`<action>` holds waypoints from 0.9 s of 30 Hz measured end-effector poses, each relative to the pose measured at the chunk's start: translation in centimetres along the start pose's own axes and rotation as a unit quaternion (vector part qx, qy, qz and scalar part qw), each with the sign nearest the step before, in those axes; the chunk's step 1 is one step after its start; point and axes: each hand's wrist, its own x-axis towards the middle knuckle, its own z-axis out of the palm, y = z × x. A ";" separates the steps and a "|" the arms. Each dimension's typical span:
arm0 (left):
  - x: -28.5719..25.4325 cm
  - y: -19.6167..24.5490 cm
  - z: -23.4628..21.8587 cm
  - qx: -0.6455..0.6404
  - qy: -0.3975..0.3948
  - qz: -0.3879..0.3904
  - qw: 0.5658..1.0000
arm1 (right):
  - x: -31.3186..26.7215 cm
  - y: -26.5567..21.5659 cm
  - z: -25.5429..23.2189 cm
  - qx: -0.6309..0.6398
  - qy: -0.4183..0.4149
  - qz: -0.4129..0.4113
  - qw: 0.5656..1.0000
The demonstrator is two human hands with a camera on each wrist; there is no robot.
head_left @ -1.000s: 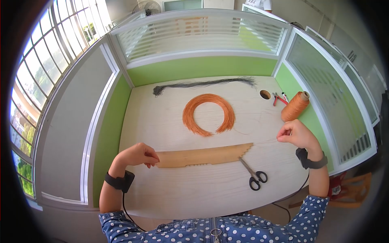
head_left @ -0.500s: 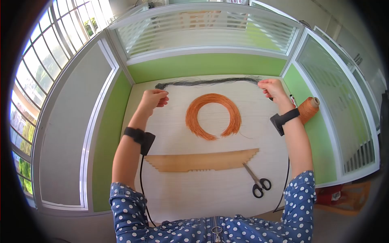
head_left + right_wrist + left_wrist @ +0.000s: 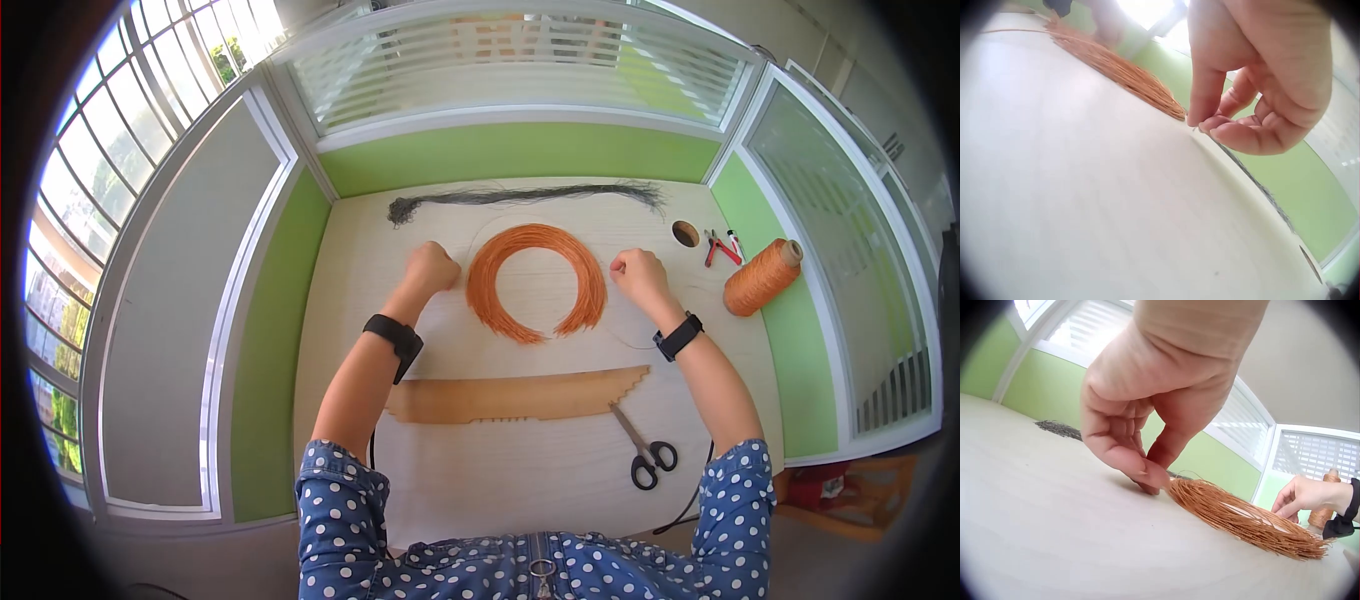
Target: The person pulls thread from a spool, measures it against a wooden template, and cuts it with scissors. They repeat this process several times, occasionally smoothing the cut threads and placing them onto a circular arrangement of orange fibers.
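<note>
An open ring of orange strands lies on the table, its gap toward the person. By its left side is my left hand, thumb and fingertips together in a pinch; the left wrist view shows this hand at the bundle's edge, with a thin strand arching beside it. My right hand is just off the ring's right side. In the right wrist view the right hand pinches the tip of a thin strand. The strand's full path cannot be made out.
A dark strand bundle lies along the back. At the right are an orange thread spool, red-handled pliers, a marker and a table hole. A notched brown strip and scissors lie nearer the person.
Both hands first reached forward to the dark bundle's ends, then came back and inward to the two sides of the orange ring. The left hand no longer covers the brown strip's left end.
</note>
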 end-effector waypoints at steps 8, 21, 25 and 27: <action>-1.3 0.0 0.5 -0.007 0.038 0.022 0.999 | -1.6 0.6 0.1 0.004 0.014 -0.040 0.999; -4.0 1.6 -0.7 -0.116 -0.064 -0.009 0.991 | -2.9 -0.6 -0.4 0.005 -0.046 -0.017 0.999; -4.4 1.7 -0.8 -0.106 -0.079 -0.003 0.991 | -3.2 -0.9 -0.7 -0.005 -0.060 -0.024 0.998; -4.7 2.0 -0.8 -0.094 -0.087 0.001 0.992 | -3.4 -1.0 -0.8 -0.006 -0.063 -0.031 0.997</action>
